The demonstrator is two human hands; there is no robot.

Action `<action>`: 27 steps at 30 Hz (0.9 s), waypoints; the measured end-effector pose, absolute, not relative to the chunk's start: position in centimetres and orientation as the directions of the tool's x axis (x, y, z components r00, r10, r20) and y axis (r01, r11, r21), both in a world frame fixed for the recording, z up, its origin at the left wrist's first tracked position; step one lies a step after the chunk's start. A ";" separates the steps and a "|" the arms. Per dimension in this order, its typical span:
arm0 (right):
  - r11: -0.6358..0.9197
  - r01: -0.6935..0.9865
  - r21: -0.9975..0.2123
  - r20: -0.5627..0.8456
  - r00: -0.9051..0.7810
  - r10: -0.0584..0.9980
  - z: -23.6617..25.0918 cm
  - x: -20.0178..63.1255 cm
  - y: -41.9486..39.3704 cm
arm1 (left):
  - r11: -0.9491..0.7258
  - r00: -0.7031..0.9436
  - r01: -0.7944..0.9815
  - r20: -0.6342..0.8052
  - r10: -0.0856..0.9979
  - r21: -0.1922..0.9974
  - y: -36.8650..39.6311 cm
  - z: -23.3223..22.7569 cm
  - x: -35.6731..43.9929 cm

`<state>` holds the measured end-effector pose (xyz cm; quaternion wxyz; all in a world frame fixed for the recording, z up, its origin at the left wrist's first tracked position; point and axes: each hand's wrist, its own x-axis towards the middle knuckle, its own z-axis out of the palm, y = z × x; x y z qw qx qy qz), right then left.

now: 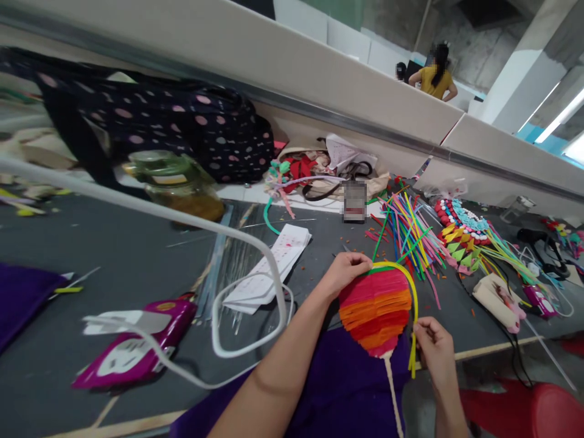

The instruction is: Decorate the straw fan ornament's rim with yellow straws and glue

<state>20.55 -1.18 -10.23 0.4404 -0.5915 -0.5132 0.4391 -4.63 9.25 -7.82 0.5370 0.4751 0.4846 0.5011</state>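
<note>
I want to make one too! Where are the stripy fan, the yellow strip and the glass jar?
stripy fan (375,313), head view, orange middle band.
yellow strip (413,292), head view, curved right edge.
glass jar (180,185), head view, its side.

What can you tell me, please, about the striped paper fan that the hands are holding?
The paper fan is a rounded, leaf-shaped piece of layered paper in pink, orange and red bands, on a pale thin stick pointing down towards the person. A yellow strip and a green one curve along its top and right edge. It is held over purple cloth at the table's edge. The left hand pinches its top; the right hand pinches the yellow strip low on the right.
</note>
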 end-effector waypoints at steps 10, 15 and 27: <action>0.430 0.750 -0.502 0.551 -0.106 0.828 -3.7 19.7 4.3 | -0.047 0.087 -0.054 0.051 0.995 0.997 8.9 -6.9 -4.6; 0.678 0.632 -0.376 0.479 -0.494 0.726 -1.0 14.5 8.3 | -0.085 0.083 -0.067 0.090 0.992 0.994 8.8 -7.0 -4.7; 0.690 0.554 -0.466 0.354 -0.598 0.719 -2.6 13.7 10.8 | 0.002 0.067 -0.043 0.001 0.998 0.999 8.6 -6.6 -4.7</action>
